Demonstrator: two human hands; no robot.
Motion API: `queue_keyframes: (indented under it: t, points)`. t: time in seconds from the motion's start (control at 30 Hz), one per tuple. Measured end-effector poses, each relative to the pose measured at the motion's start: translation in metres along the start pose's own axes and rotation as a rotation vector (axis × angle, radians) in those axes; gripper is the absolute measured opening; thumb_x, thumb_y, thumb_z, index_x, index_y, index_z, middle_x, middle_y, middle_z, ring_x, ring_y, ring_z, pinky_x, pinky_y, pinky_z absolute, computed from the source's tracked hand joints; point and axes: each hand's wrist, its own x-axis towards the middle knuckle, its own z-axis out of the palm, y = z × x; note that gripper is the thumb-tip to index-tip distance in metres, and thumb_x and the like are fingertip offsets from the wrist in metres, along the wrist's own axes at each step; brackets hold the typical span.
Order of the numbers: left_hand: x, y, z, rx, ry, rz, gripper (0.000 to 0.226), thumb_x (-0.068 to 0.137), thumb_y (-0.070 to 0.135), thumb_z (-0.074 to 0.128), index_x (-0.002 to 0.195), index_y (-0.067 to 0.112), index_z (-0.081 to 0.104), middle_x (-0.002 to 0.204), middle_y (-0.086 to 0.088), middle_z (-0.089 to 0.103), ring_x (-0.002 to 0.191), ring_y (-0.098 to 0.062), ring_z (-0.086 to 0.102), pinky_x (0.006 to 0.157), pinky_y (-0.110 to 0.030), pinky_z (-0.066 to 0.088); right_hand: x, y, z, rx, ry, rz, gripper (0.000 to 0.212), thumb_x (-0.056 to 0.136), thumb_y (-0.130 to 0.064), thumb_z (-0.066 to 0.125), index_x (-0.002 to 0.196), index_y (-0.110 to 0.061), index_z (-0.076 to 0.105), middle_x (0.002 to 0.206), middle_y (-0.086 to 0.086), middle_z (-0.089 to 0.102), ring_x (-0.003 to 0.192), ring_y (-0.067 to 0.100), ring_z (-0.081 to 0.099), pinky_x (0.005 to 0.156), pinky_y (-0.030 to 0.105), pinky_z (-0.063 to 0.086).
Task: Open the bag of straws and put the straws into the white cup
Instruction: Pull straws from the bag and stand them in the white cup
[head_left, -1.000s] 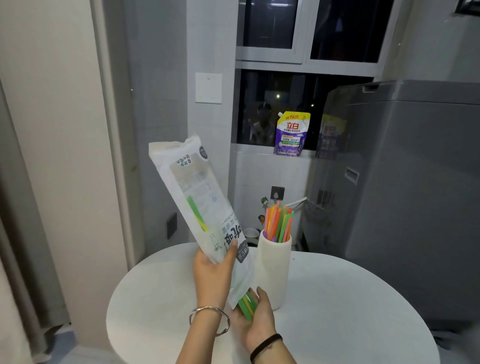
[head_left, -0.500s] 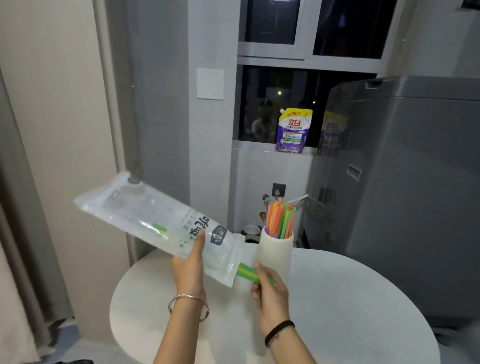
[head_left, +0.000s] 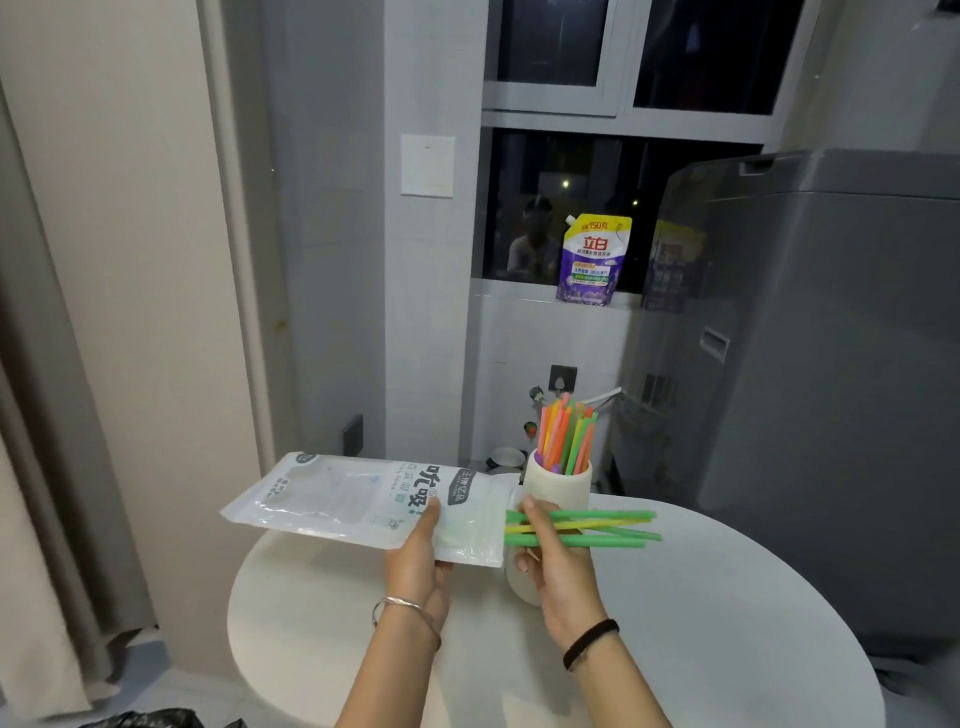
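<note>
A handful of green and yellow straws lies level in the right hand, fingers pinched around them just outside the bag's open mouth — right in front of the white cup, which stands on the round table already bristling with coloured straws. The left hand grips the bag, flat and held above the table's left edge.

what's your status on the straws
Left hand holds bag level. Right hand grips green and yellow straws, clear of bag. Cup behind, already part full. Nothing in the way.
</note>
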Motion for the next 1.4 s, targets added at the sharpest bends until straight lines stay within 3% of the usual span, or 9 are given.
queue_keyframes:
  t: [0.2,0.33,0.43,0.5,0.57,0.7,0.93,1.23,1.4]
  points:
    - [0.001,0.0,-0.003,-0.089,0.018,-0.041,0.046,0.093,0.008,0.058,0.139,0.008,0.05,0.136,-0.01,0.059,0.089,-0.014,0.063,0.053,-0.022,0.058,0.007,-0.009,-0.011,-0.025,0.227,-0.141,0.037,0.092,-0.022,0.055,0.057,-0.014,0.044,0.045,-0.001,0.042,0.037,0.01,0.04,0.037,0.021,0.031]
    - [0.002,-0.004,-0.001,-0.116,0.025,-0.041,0.047,0.094,0.004,0.057,0.14,0.006,0.049,0.138,-0.011,0.057,0.087,-0.012,0.062,0.051,-0.019,0.058,0.006,-0.009,-0.004,-0.015,0.172,-0.191,0.037,0.093,-0.022,0.053,0.057,-0.013,0.047,0.057,-0.001,0.051,0.058,0.012,0.051,0.062,0.027,0.042]
    - [0.002,-0.01,0.004,-0.124,0.031,-0.051,0.046,0.094,0.004,0.056,0.139,0.005,0.049,0.137,-0.011,0.057,0.085,-0.013,0.062,0.05,-0.021,0.058,0.002,-0.013,0.009,0.069,0.076,-0.217,0.044,0.096,-0.023,0.047,0.054,-0.012,0.037,0.063,0.005,0.055,0.069,0.017,0.055,0.081,0.031,0.042]
    - [0.002,-0.01,0.006,-0.135,0.032,-0.057,0.045,0.094,0.006,0.056,0.139,0.006,0.049,0.136,-0.01,0.058,0.084,-0.013,0.062,0.049,-0.021,0.058,0.004,-0.025,0.012,0.178,0.023,-0.189,0.048,0.097,-0.026,0.044,0.053,-0.015,0.03,0.048,0.001,0.046,0.055,0.016,0.052,0.073,0.03,0.043]
    - [0.005,-0.008,0.006,-0.139,0.026,-0.058,0.046,0.095,0.008,0.056,0.14,0.008,0.049,0.131,-0.01,0.06,0.084,-0.013,0.062,0.049,-0.021,0.058,0.01,-0.045,0.011,0.296,-0.027,-0.149,0.051,0.097,-0.027,0.043,0.048,-0.018,0.03,0.038,-0.006,0.029,0.038,0.011,0.034,0.056,0.026,0.035]
    - [0.01,-0.004,0.005,-0.141,0.022,-0.048,0.046,0.094,0.008,0.057,0.14,0.008,0.049,0.13,-0.009,0.06,0.085,-0.012,0.062,0.047,-0.02,0.057,0.031,-0.093,0.01,0.316,-0.107,-0.174,0.06,0.096,-0.025,0.041,0.037,-0.022,0.03,0.032,-0.009,0.021,0.028,0.006,0.019,0.037,0.02,0.017]
    - [0.019,-0.003,0.003,-0.117,0.017,-0.039,0.043,0.095,0.011,0.056,0.137,0.011,0.051,0.124,-0.004,0.062,0.085,-0.01,0.062,0.047,-0.018,0.056,0.066,-0.145,0.028,0.101,-0.077,-0.285,0.053,0.095,-0.026,0.048,0.045,-0.017,0.031,0.031,-0.008,0.026,0.028,0.006,0.024,0.032,0.017,0.022]
    - [0.024,-0.004,0.003,-0.096,0.017,-0.025,0.037,0.094,0.011,0.058,0.13,0.014,0.054,0.099,0.004,0.067,0.085,-0.011,0.063,0.046,-0.019,0.055,0.1,-0.124,0.041,-0.173,0.017,-0.22,0.044,0.094,-0.032,0.05,0.054,-0.019,0.036,0.033,-0.007,0.031,0.03,0.005,0.028,0.035,0.018,0.028]
    - [0.027,-0.002,0.003,-0.086,0.02,-0.011,0.034,0.094,0.011,0.058,0.126,0.016,0.055,0.109,0.0,0.066,0.086,-0.011,0.063,0.046,-0.019,0.056,0.108,-0.117,0.044,-0.279,-0.016,-0.179,0.041,0.093,-0.032,0.051,0.057,-0.019,0.035,0.038,-0.008,0.03,0.034,0.008,0.028,0.041,0.022,0.029]
